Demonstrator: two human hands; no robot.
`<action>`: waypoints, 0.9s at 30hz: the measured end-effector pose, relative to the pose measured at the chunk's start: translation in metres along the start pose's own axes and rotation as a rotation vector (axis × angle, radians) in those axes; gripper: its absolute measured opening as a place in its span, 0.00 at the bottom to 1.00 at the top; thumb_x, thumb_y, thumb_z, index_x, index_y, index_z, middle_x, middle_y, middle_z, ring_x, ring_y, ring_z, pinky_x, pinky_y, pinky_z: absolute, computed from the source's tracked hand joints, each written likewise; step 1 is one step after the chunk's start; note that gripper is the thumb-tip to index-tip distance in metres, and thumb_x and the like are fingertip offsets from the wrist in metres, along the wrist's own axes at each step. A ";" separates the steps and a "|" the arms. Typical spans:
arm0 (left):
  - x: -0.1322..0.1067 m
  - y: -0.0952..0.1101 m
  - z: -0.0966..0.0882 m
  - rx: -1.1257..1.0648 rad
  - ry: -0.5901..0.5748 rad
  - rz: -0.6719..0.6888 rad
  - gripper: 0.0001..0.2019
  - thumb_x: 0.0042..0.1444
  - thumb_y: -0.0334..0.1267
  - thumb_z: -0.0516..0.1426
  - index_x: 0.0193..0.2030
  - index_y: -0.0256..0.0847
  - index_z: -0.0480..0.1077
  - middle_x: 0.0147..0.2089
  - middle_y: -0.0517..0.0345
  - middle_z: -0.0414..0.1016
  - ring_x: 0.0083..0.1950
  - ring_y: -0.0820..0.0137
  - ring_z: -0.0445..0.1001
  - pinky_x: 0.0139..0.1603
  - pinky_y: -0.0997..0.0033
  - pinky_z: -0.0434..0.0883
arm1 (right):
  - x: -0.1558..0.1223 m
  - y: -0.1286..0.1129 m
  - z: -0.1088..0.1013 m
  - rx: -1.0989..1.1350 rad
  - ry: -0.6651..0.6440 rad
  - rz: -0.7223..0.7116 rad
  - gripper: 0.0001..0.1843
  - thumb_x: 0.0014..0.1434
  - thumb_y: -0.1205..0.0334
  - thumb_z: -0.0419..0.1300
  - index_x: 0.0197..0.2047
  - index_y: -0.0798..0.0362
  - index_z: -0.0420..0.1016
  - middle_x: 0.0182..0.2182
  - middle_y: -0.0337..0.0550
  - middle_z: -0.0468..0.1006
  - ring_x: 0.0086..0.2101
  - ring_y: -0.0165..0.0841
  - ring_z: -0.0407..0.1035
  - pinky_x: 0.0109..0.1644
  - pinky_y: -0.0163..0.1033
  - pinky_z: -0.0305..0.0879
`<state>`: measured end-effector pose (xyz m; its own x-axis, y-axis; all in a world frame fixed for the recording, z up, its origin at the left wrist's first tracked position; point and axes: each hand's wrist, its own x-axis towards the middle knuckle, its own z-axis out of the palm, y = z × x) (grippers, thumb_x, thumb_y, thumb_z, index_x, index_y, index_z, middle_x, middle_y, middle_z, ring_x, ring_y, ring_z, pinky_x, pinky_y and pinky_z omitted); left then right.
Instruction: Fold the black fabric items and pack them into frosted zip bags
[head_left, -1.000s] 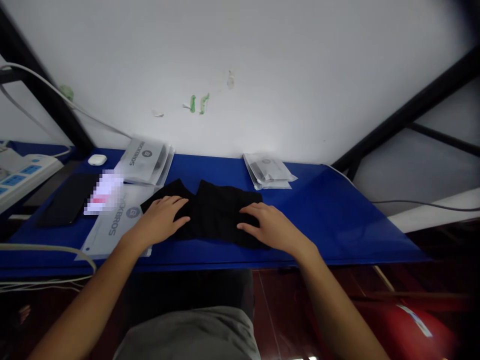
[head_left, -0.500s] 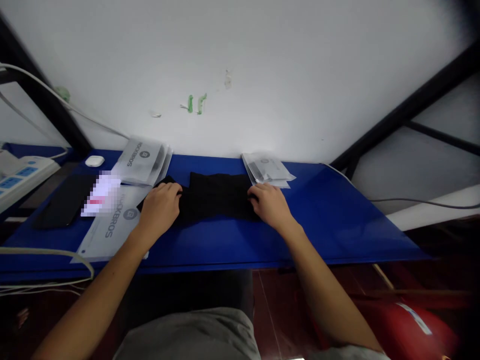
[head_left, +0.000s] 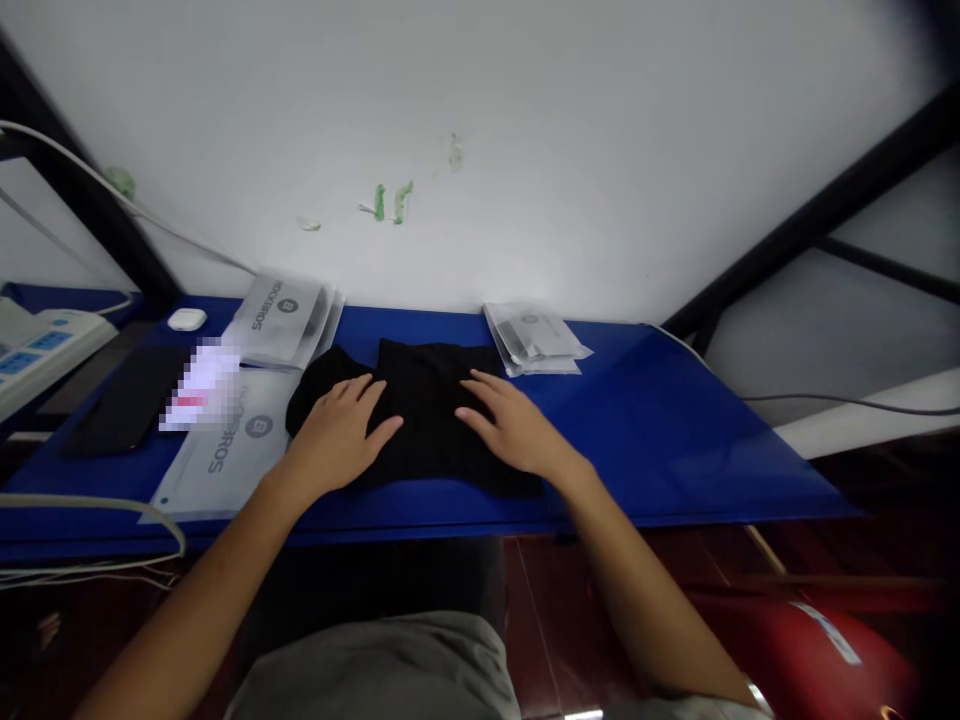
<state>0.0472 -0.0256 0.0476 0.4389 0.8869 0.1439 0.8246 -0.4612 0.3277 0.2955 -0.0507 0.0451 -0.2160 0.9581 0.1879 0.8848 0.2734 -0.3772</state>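
A piece of black cloth (head_left: 431, 430) lies spread on the blue table (head_left: 637, 450) in front of me; its exact kind is not plain. My left hand (head_left: 337, 435) rests on the left part of the cloth, palm down with the fingers stretched and the thumb apart. On the right part lies my right hand (head_left: 517, 425), also flat with fingers extended and thumb pointing inward. Part of the cloth bulges out to the left, beyond my left hand. Neither hand grips it.
Packaging bags printed ROCKBROS (head_left: 277, 315) lie at the back left, with another flat bag (head_left: 225, 450) nearer me. Smaller clear packets (head_left: 536, 335) sit behind the cloth. A phone (head_left: 127, 405), a white earbud case (head_left: 187, 319) and a power strip (head_left: 45, 345) are at left.
Both hands have let go of the cloth's edges and now lie flat on it, closer together. The cloth reaches farther toward the table's front edge.
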 end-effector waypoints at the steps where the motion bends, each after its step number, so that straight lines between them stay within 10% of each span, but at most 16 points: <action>1: 0.002 -0.003 0.010 0.072 -0.066 -0.051 0.31 0.62 0.52 0.49 0.66 0.32 0.58 0.69 0.40 0.56 0.70 0.49 0.53 0.65 0.43 0.56 | 0.003 0.001 0.013 -0.037 -0.036 -0.001 0.29 0.64 0.48 0.52 0.61 0.57 0.65 0.64 0.58 0.60 0.63 0.47 0.54 0.65 0.56 0.53; 7: -0.006 -0.032 0.038 0.204 -0.132 -0.089 0.37 0.62 0.59 0.42 0.70 0.33 0.49 0.73 0.42 0.44 0.73 0.50 0.42 0.67 0.38 0.48 | -0.004 0.006 0.048 -0.107 -0.085 0.027 0.33 0.66 0.46 0.47 0.67 0.55 0.56 0.68 0.55 0.51 0.67 0.46 0.42 0.67 0.60 0.45; 27: -0.012 -0.037 0.038 0.194 -0.078 -0.076 0.35 0.64 0.58 0.41 0.69 0.35 0.51 0.72 0.46 0.46 0.73 0.54 0.43 0.68 0.41 0.48 | -0.005 0.013 0.052 -0.078 -0.062 0.021 0.31 0.66 0.46 0.47 0.67 0.52 0.56 0.68 0.52 0.52 0.67 0.43 0.43 0.68 0.58 0.45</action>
<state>0.0255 -0.0203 -0.0021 0.3927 0.9183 0.0507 0.9063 -0.3958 0.1483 0.2864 -0.0478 -0.0078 -0.2202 0.9676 0.1239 0.9183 0.2484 -0.3083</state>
